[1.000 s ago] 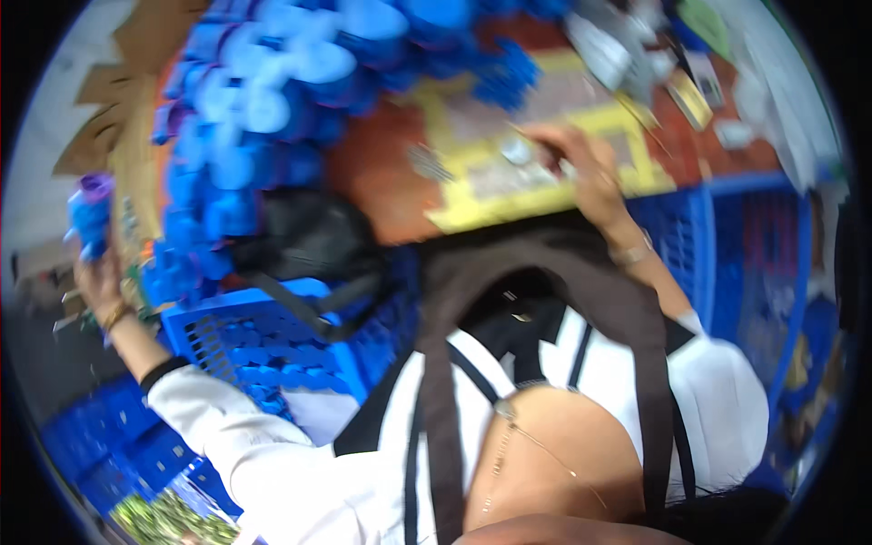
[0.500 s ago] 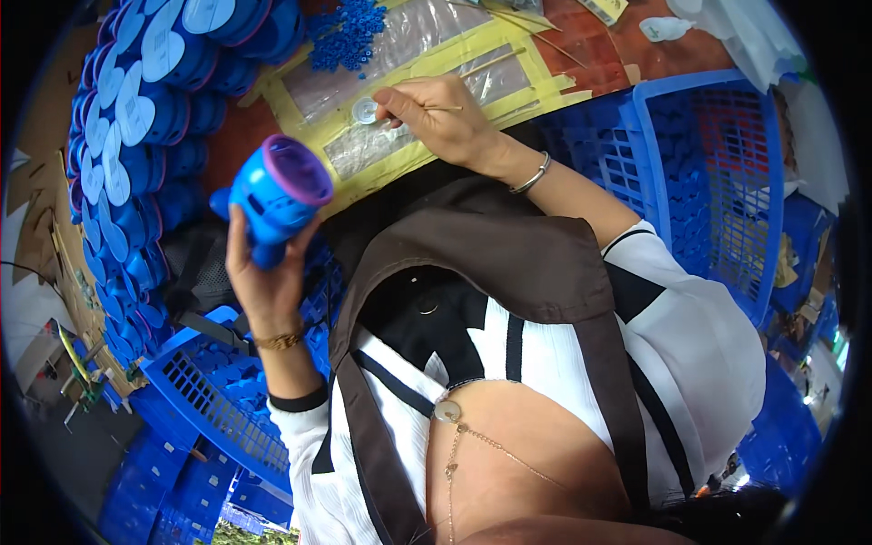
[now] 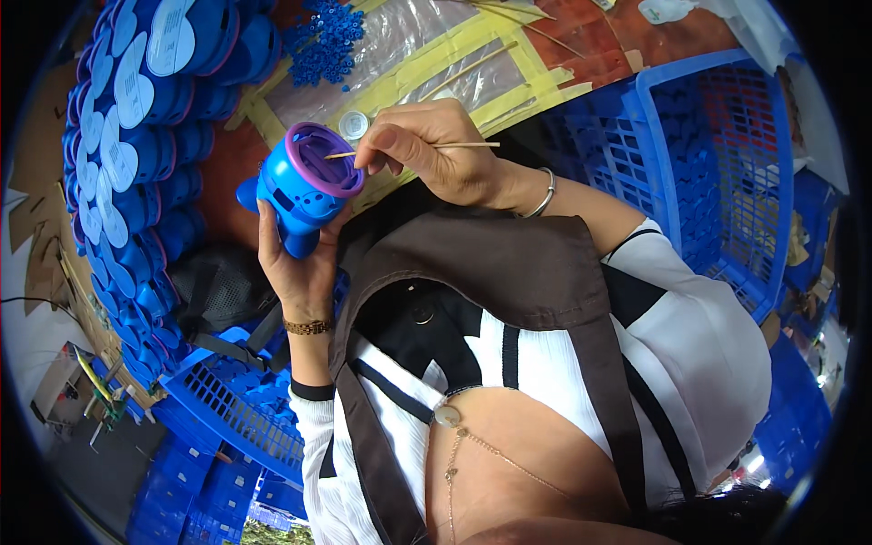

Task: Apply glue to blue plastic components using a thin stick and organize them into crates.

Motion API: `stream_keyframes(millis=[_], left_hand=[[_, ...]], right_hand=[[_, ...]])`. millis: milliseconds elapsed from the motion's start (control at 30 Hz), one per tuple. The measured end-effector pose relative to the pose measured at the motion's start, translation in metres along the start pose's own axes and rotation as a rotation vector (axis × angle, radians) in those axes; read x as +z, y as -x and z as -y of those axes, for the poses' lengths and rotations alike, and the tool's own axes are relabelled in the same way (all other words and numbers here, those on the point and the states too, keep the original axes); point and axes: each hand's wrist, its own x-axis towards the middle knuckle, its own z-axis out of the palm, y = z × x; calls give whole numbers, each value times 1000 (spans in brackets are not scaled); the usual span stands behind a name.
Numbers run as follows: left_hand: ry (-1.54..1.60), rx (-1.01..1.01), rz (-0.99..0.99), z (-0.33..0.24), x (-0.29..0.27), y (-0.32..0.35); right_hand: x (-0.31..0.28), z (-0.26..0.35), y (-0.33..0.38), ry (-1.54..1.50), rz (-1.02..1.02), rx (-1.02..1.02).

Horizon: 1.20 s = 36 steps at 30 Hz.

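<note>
My left hand (image 3: 300, 263) grips a blue, rounded plastic toy body (image 3: 295, 195) with a purple rim, tilted so its open end faces up and right. My right hand (image 3: 436, 150) is closed in a pinch around a thin wooden stick (image 3: 468, 144). The stick's tip points into the purple-rimmed opening; whether it touches the inside I cannot tell. Just behind the rim sits a small round clear cup (image 3: 353, 124) on the taped work surface. Small blue ring-like parts (image 3: 322, 45) lie heaped farther back.
At the left, many blue toy bodies (image 3: 168, 104) with pale oval cards are stacked high. A blue basket (image 3: 232, 422) of blue parts stands at lower left, another blue crate (image 3: 654, 136) at right. Yellow tape (image 3: 400, 86) edges clear film on the red table, with another stick (image 3: 468, 71) there.
My left hand has moved the toy body right, toward my right hand. The stick's tip has gone from beside the clear cup to the purple-rimmed opening.
</note>
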Motion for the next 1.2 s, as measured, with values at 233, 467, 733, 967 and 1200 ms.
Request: stream_keyframes(millis=[233, 467, 733, 967, 1200], left_hand=[[-2, 10, 15, -4, -1, 4], [-28, 11, 31, -6, 2, 6], [24, 7, 20, -6, 3, 4], [72, 61, 7, -11, -1, -3], [3, 45, -19, -9, -4, -4]], right_hand=[[1, -4, 0, 56, 15, -37], [7, -4, 0, 223, -1, -246], [2, 0, -1, 236, 37, -299], [-15, -10, -24, 433, 9, -362], [-30, -54, -60, 881, 164, -479]])
